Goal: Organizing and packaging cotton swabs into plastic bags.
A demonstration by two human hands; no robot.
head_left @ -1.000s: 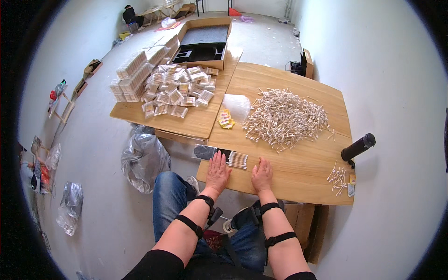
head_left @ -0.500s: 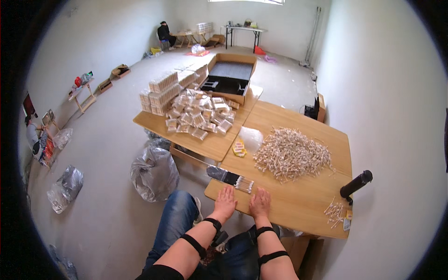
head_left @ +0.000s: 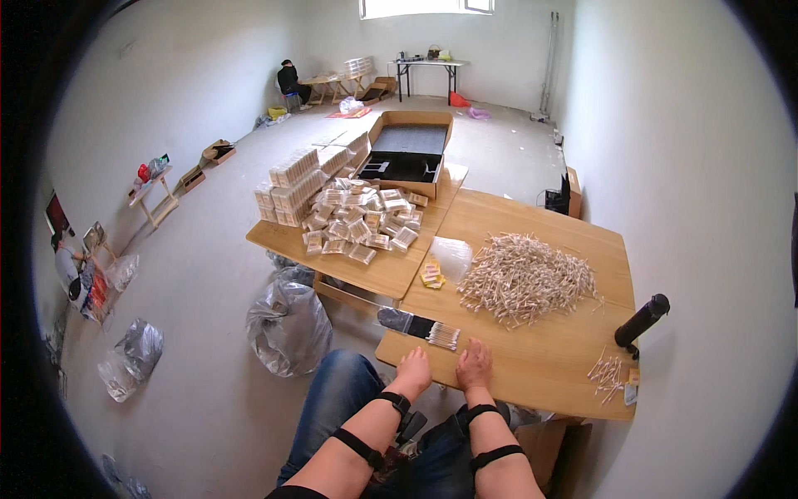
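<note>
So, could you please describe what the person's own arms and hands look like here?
Both forearms are bare, with no sleeves in view. Each carries two black straps: one at the wrist and one higher up, near the elbow. The left hand and right hand are bare too, with no gloves. No rings or cables can be made out. Below them, the legs are in blue jeans.

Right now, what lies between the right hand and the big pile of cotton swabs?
In the head view, only bare wooden tabletop lies between the right hand and the pile of cotton swabs.
</note>
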